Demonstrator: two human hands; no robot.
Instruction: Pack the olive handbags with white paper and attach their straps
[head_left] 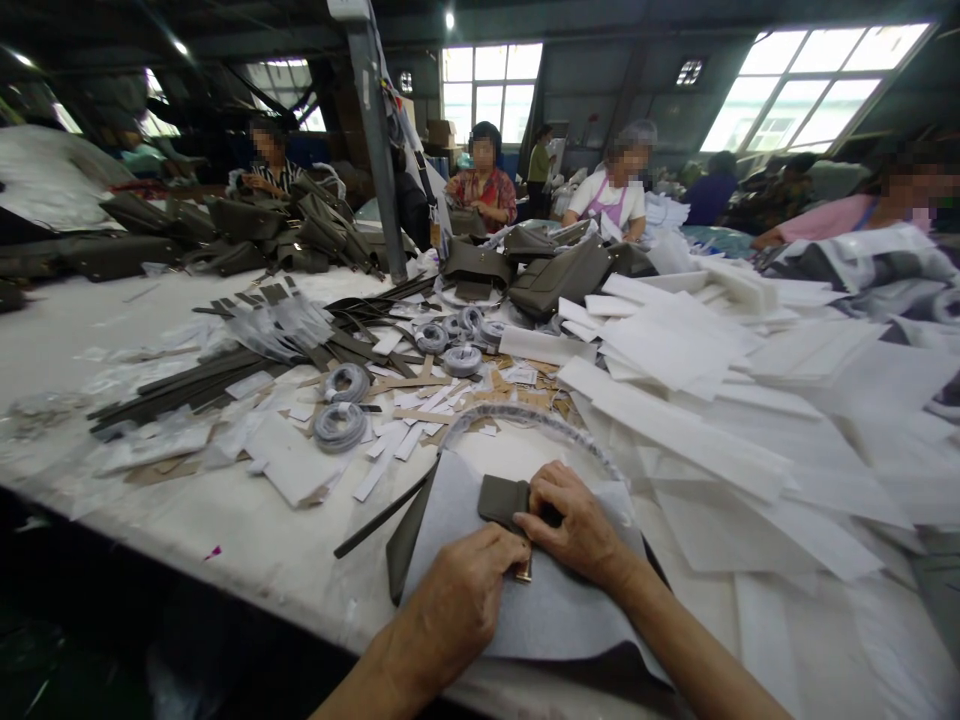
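Observation:
A dark olive handbag lies before me at the table's front edge, with a white sheet spread over its front. Its curved handle is wrapped in clear plastic. Over the sheet lies a dark olive tab. My right hand is closed on the tab's right side, its fingers bent. Just below, my left hand pinches at the tab's lower end, where a gold metal clasp shows under the fingertips. The fingers hide how the clasp and tab join.
Loose white sheets are heaped at right. Wrapped strap coils, paper strips and dark straps lie at left. Behind are piled dark bags and a metal post. Several people work across the table.

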